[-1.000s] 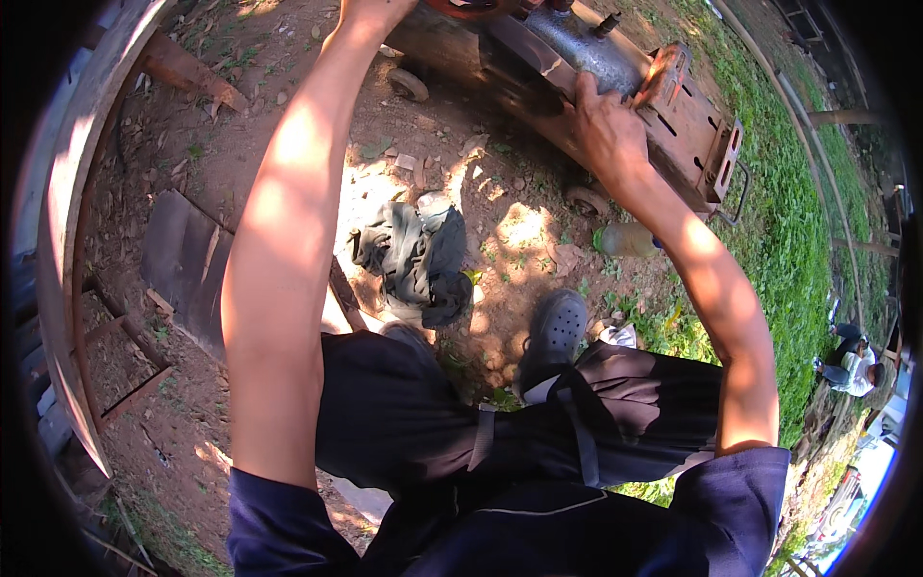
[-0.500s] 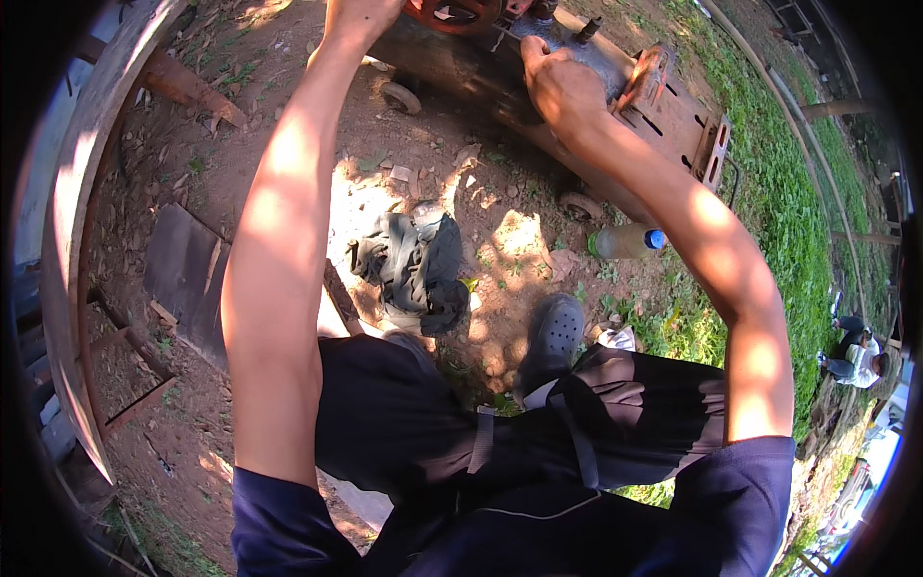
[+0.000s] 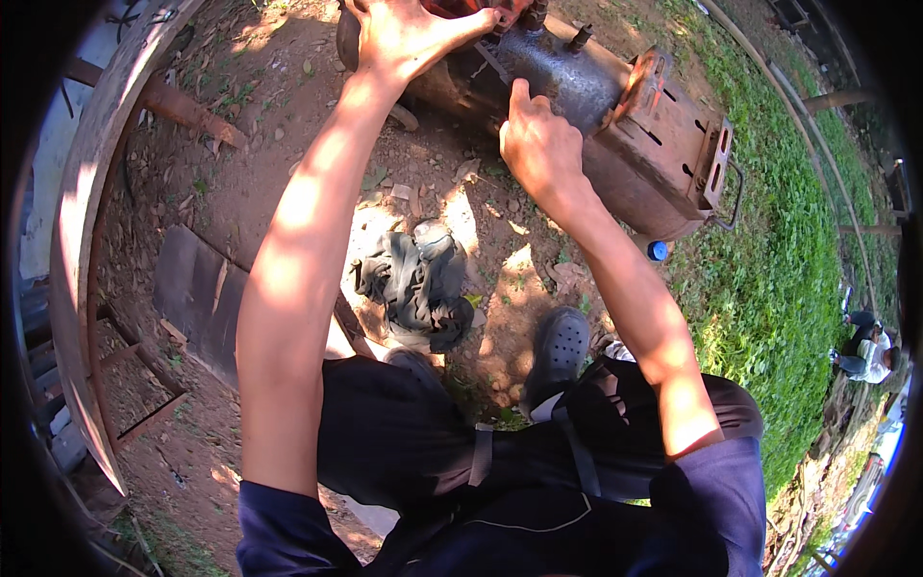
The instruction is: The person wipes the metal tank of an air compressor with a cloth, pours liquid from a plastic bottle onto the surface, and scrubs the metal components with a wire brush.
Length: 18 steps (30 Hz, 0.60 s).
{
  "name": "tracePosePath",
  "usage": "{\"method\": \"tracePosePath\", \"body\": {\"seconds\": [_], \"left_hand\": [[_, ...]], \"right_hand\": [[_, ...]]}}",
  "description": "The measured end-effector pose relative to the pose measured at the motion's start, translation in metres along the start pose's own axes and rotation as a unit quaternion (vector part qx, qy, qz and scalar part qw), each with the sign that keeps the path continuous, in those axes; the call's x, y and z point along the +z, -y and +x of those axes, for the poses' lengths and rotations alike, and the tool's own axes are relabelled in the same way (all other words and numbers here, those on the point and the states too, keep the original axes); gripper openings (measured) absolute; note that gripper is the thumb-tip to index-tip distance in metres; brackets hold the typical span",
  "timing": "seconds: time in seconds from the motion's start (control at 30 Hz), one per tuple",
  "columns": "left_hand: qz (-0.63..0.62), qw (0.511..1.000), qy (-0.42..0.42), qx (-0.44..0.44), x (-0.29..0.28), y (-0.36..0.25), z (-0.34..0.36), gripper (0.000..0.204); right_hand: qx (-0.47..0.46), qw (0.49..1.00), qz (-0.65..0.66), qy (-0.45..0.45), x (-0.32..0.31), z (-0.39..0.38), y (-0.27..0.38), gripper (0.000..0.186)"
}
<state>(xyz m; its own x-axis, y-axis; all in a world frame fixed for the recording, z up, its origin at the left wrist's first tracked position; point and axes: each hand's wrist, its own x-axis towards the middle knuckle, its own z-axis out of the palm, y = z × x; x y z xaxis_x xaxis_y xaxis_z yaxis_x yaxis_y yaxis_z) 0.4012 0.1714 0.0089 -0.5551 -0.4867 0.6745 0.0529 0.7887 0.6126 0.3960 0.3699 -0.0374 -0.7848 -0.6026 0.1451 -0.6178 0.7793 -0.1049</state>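
Note:
A rusty machine with a cylindrical tank [image 3: 567,82] lies across the top of the view, with a red spoked wheel [image 3: 466,8] at its upper left. My left hand [image 3: 409,38] is on the wheel, its thumb stretched along the lower rim; its other fingers are partly cut off by the top edge. Below the tank, my right hand [image 3: 543,139] is closed, with the index finger pointing up. A thin grey metal tool [image 3: 492,62], its kind unclear, runs from that fingertip toward the wheel.
Dark crumpled cloth [image 3: 413,279] lies on the dirt before my grey clogs [image 3: 560,346]. A blue bottle cap [image 3: 658,251] shows beside the machine's slotted rusty base plate [image 3: 668,125]. Left stands a curved wooden edge [image 3: 77,221]; a person [image 3: 865,354] sits far right on grass.
My right hand has moved down and slightly left, uncovering more of the tank. My left hand has shifted right over the wheel, thumb extended. The bottle's body is now hidden.

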Motion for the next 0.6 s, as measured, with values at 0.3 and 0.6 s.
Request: {"method": "tracePosePath", "body": {"seconds": [0.3,0.6], "left_hand": [[0.105,0.978,0.06,-0.171,0.012,0.014,0.01,0.146],[0.076,0.982,0.069,-0.161,0.006,0.026,0.019,0.148]], "right_hand": [[0.05,0.995,0.077,0.045,-0.016,-0.024,0.005,0.039],[0.027,0.999,0.015,0.038,-0.007,-0.035,-0.008,0.045]]}}
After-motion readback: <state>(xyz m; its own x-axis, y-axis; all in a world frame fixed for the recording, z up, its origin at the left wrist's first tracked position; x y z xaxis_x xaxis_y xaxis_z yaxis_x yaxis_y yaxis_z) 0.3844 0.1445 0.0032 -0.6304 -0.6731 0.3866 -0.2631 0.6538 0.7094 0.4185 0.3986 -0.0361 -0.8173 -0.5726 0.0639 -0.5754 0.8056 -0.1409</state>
